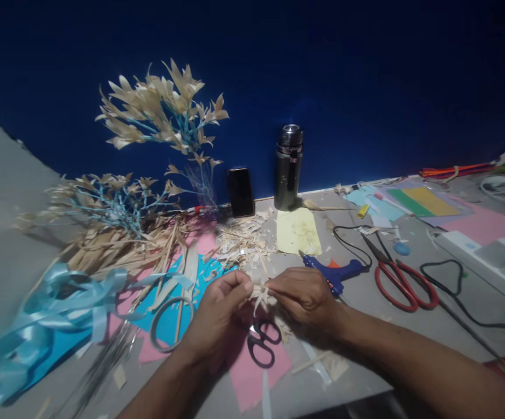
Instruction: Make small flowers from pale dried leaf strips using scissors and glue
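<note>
My left hand and my right hand meet over the middle of the table, fingertips pinched. Between them is a small pale flower of dried husk, its narrow petals pointing down; both hands grip it. Just below lie small scissors with black handles on pink paper. A blue glue gun rests beyond my right hand, with red-handled scissors to its right. Left of my left hand are a roll of tape and blue paper.
Husk flowers on blue stems stand at the back left, near a phone and a flask. Light blue ribbon and thin wires lie left. A power strip and black cord occupy the right.
</note>
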A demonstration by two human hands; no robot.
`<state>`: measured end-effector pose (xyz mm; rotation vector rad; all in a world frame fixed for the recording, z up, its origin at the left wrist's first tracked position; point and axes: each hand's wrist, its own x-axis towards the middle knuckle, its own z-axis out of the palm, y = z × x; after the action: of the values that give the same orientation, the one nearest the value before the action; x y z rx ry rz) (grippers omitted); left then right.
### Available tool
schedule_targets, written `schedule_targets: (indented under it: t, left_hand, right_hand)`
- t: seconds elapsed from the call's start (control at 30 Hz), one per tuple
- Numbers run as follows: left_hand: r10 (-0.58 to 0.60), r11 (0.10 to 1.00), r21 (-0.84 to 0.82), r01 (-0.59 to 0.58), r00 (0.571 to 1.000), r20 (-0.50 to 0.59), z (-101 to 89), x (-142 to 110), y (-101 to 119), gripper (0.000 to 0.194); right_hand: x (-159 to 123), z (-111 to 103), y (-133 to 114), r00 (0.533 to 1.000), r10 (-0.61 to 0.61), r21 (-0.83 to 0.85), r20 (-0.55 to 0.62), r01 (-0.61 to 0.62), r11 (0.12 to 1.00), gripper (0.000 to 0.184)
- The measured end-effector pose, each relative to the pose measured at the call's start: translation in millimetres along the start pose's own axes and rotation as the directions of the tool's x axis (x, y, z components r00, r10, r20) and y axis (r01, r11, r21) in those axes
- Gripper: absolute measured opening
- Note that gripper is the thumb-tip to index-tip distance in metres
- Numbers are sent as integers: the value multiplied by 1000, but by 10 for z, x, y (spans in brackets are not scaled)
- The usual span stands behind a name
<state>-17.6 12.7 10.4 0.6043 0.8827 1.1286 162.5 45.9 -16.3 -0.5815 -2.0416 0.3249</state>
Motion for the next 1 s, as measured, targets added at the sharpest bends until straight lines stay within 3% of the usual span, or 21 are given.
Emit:
schedule_targets:
  t: [0.3,0.53,0.67,0.83,1.0]
  left_hand:
    - [-43,999,-20,44,998,47,-12,12,1,20]
    - [20,999,35,-21,999,32,3,-46,65,28]
    - [31,992,124,-33,999,13,15,-57,37,19]
    - [57,982,180,-54,998,-11,-13,-24,-5,13]
    - [120,945,310,-108,993,-20,-92,15,3,9]
  right_hand:
    - [13,1,-22,999,36,41,2,-36,998,20]
    - [-3,15,3,999,25,8,40,-26,1000,23]
    - [-9,18,10,1000,-2,9,20,2,1000,23]
    - [-34,20,-2,997,-3,-26,76,4,1000,15]
    - [-24,11,-14,993,6,-62,120,1,998,21]
